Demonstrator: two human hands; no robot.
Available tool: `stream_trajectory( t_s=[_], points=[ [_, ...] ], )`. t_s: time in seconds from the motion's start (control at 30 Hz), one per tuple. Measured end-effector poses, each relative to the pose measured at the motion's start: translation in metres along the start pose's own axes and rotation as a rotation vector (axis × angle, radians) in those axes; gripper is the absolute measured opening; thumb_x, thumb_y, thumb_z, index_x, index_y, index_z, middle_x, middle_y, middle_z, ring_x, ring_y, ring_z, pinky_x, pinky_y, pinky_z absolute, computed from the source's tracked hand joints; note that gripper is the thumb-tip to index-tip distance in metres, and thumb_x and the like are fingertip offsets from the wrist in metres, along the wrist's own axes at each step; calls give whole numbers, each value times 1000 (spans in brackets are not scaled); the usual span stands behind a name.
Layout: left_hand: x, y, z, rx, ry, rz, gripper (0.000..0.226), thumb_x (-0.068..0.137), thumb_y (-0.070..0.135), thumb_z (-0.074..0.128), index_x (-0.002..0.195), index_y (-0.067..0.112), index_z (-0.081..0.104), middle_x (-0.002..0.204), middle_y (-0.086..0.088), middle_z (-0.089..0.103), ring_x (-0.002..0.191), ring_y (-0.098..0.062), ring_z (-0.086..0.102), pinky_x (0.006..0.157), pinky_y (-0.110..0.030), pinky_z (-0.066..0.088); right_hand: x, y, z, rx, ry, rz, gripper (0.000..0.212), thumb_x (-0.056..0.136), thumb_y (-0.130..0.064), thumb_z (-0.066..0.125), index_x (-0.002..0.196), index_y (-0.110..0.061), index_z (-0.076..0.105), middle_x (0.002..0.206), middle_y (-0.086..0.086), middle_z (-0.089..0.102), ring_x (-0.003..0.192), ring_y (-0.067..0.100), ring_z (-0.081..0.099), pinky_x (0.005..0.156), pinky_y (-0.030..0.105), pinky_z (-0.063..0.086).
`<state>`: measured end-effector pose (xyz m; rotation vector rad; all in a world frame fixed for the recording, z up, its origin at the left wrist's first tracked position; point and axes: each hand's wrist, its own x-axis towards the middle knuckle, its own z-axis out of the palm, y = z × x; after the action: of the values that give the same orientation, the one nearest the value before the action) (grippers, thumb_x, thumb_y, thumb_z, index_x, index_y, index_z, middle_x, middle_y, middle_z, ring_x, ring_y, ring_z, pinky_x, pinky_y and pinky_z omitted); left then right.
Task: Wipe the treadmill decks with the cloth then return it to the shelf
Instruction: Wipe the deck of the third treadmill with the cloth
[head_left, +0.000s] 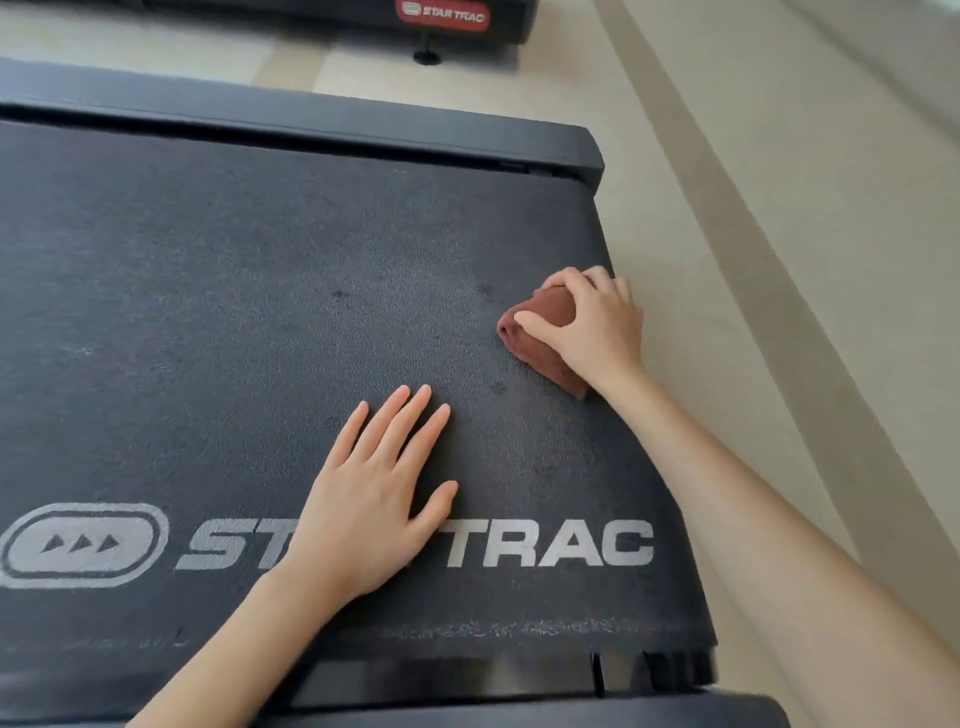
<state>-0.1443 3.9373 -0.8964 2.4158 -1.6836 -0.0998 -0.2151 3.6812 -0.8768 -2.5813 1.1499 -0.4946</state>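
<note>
We look down on a dark treadmill belt (234, 312) that fills most of the view, its grainy top dotted with a few darker spots. Near the belt's right edge we find the cloth (535, 338), a reddish-brown one folded into a thick wad and lying on the belt. The right hand (597, 327) sits on top of it, fingers curled over the far side and thumb laid along the near fold, so we read it as gripping the cloth and holding it down against the belt. One end of the cloth pokes out beneath the wrist.

The left hand (374, 499) lies palm down on the belt, well apart from the cloth, with fingers straight and slightly spread, holding nothing (its thumb points off to the right). It covers the middle letters of the white STAR TRAC lettering (550, 543) printed across the belt. To the left of the letters we see an oval badge (83, 544) with three small arrowheads.

A black side rail (311, 114) runs along the far edge of the belt, and another dark rail (519, 714) shows at the bottom of the view. Beyond the belt's right end lies a pale floor (805, 130) crossed by a darker band. At the top we see part of a second treadmill (514, 26), which carries a red label (442, 14) with the same brand name and stands on a round black foot (427, 56)
</note>
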Motion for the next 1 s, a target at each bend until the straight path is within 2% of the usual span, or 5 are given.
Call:
stream_trajectory(
  t_s=[0.33, 0.5, 0.7, 0.87, 1.0],
  points=[
    [-7, 3, 2, 6, 35, -11, 67, 89, 55, 17, 145, 20, 30, 153, 1, 23, 143, -17, 12, 115, -39, 7, -228, 26, -58, 72, -44, -162, 59, 57, -79, 59, 106, -47, 50, 108, -20, 46, 101, 8, 42, 85, 32, 38],
    [-6, 3, 0, -20, 42, -21, 69, 87, 56, 16, 145, 21, 30, 153, 1, 24, 143, -16, 11, 117, -39, 8, -184, 18, -48, 80, 52, -103, 49, 58, -73, 62, 93, -39, 60, 97, -16, 51, 93, 11, 47, 80, 39, 44],
    [-5, 2, 2, -28, 40, -9, 71, 86, 57, 16, 144, 20, 31, 153, 0, 26, 143, -18, 16, 117, -42, 11, -55, 21, -22, 9, 37, 113, 49, 63, -70, 68, 95, -35, 57, 103, -5, 52, 108, 24, 44, 81, 34, 38],
    [-6, -1, 2, -23, 45, -4, 71, 86, 57, 16, 144, 19, 32, 153, -1, 26, 143, -19, 17, 117, -43, 12, -94, 16, -30, 62, 13, 6, 47, 64, -66, 67, 98, -34, 58, 106, -7, 53, 106, 20, 43, 87, 41, 41],
    [-6, -1, 3, -26, 53, 3, 71, 86, 56, 17, 143, 18, 34, 152, -2, 28, 142, -19, 17, 117, -44, 13, -180, 18, -57, 137, -109, -217, 46, 62, -66, 67, 94, -34, 59, 100, -16, 50, 96, 12, 45, 86, 34, 41]
  ],
)
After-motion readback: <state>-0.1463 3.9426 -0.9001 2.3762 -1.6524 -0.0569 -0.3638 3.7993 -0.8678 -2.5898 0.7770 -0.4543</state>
